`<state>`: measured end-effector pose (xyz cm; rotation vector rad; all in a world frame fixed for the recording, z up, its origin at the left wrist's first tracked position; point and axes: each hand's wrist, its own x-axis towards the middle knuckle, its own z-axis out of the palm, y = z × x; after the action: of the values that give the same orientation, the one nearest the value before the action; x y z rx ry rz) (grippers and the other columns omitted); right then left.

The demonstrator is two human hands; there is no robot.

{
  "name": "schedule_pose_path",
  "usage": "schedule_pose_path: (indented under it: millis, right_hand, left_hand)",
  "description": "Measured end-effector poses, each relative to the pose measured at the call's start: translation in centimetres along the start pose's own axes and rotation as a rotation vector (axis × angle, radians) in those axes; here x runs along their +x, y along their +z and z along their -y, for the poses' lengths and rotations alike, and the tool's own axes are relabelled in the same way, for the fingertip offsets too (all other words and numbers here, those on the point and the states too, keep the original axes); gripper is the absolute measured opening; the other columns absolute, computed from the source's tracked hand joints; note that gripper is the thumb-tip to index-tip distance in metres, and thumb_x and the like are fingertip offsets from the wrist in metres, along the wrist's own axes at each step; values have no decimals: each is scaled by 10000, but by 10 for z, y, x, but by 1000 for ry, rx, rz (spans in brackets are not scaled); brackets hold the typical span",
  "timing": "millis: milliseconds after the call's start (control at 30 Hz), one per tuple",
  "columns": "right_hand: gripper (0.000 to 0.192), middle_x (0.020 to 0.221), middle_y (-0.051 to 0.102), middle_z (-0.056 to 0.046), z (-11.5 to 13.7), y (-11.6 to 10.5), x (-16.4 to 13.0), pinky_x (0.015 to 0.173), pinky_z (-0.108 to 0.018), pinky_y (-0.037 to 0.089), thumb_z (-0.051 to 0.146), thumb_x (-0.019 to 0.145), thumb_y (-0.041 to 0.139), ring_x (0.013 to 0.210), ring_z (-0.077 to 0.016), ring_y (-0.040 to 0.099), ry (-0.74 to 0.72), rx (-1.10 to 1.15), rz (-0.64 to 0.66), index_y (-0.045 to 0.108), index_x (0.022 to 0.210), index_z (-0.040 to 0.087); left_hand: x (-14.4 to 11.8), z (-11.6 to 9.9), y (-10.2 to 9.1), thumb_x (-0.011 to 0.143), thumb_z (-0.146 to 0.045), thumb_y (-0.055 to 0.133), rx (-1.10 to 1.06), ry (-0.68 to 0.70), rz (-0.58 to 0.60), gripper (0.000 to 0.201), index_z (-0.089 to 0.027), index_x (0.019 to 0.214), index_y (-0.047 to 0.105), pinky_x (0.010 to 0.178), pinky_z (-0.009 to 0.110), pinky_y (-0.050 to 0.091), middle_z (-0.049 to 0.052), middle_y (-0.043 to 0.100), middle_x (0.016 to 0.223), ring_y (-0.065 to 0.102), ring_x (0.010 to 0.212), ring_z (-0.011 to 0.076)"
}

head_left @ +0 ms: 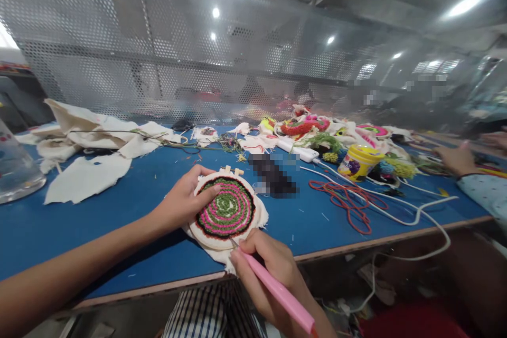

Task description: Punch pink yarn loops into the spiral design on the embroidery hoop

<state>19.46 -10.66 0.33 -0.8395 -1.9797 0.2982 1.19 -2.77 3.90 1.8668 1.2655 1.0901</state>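
An embroidery hoop (246, 178) with white cloth stretched in it is tilted up at the front of the blue table. Rings of pink, green and black yarn loops (225, 206) fill its middle, with some orange-red at the lower rim. My left hand (189, 195) grips the hoop's left side, thumb lying over the yarn. In my right hand (273, 264) is a pink punch needle (277, 290), its metal tip touching the pattern's lower edge. Orange-red yarn shows at the tool's back end. Loose cloth edges hang below the hoop.
White cloth (89, 179) lies at the left near a clear plastic bottle (18, 163). To the right are a yellow tub (358, 162), red yarn (340, 195), white cable (396, 216) and a pile of yarn pieces (312, 125). Another person's hand (457, 158) reaches in at far right.
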Motion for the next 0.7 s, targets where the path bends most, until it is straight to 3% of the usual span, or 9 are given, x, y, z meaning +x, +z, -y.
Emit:
schedule_pose_path:
  millis: [233, 367, 700]
  right_hand:
    - [134, 616, 497, 12, -3, 11, 8, 530, -198, 345, 132, 808, 490, 547, -94, 470, 103, -60, 10, 448, 688, 175]
    - [152, 581, 451, 30, 0, 11, 3, 519, -194, 336, 119, 790, 495, 519, -83, 442, 101, -22, -89, 425, 669, 178]
    - [261, 529, 357, 54, -1, 11, -16, 497, -215, 281, 158, 799, 479, 492, -78, 369, 251, 213, -276, 329, 588, 189]
  left_hand:
    - [-1, 0, 2, 774, -434, 544, 31, 24, -1, 318, -170, 938, 481, 707, 347, 459, 33, 611, 843, 577, 782, 217]
    - [0, 3, 3, 766, -436, 545, 34, 2, 11, 309, -175, 919, 482, 678, 331, 460, 25, 615, 817, 582, 754, 213]
    - [0, 5, 3, 756, -429, 547, 30, -35, 1, 296, -186, 914, 484, 652, 309, 451, 15, 615, 800, 585, 734, 206]
